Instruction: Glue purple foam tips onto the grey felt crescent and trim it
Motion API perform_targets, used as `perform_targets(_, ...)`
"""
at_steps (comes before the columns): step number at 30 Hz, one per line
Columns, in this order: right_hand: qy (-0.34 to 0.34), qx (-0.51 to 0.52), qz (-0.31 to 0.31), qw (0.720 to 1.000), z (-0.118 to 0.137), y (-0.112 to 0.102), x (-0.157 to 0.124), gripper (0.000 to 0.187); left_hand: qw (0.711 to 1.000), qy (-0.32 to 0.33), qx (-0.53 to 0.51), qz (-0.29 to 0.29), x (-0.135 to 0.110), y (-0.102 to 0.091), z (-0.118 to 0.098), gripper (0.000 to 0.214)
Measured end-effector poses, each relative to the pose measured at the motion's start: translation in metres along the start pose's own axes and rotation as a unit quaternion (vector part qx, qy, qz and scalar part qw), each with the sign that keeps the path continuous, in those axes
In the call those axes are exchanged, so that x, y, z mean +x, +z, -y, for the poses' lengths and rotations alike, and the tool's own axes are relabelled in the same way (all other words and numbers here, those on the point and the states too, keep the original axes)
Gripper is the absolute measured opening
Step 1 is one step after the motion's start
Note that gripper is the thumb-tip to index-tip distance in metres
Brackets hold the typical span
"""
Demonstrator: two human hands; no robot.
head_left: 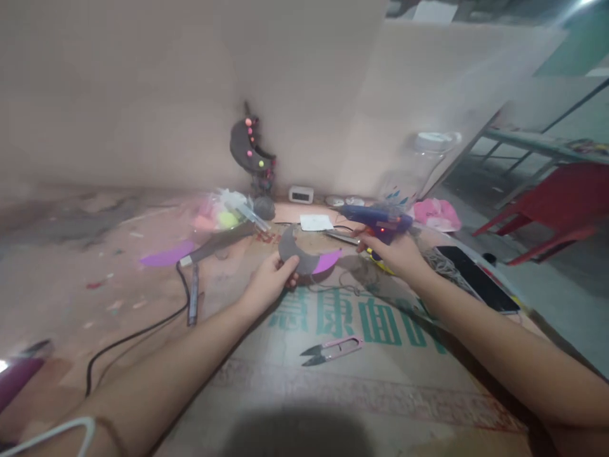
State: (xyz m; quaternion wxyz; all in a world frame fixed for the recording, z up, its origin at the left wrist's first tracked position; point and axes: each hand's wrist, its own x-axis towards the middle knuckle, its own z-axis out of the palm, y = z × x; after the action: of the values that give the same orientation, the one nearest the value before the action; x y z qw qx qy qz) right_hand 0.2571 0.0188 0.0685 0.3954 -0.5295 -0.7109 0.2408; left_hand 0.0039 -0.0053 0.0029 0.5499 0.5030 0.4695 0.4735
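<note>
My left hand [272, 277] pinches a crescent moon cutout [304, 259], grey along most of its length with a purple tip at the right. In my right hand [397, 252] is a blue glue gun [371, 218] with a small red light on its body; its nozzle points left, beyond the crescent and apart from it. Thin grey yarn trails on the table just under the cutout. Yellow-handled scissors [380, 261] lie partly hidden beneath my right hand.
Thread snips [332, 350] lie in front. At left are a marker [193, 295], a black cable [137, 331] and a purple piece [167, 254]. Behind stand a pom-pom bag [221, 212], a small clock [301, 195] and a clear bottle [409, 171]. A phone [476, 279] lies right.
</note>
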Motion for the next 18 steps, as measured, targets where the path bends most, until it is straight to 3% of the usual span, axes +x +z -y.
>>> perform_targets(7, 0.009, -0.030, 0.061, 0.998, -0.014, 0.014, -0.053, 0.021, 1.000, 0.006, -0.005, -0.002, 0.003, -0.004, -0.001, 0.030)
perform_targets(18, -0.074, -0.008, 0.088, 0.993, -0.021, 0.024, -0.062, 0.030, 1.000, -0.010, 0.005, -0.007, 0.001, -0.006, -0.005, 0.027)
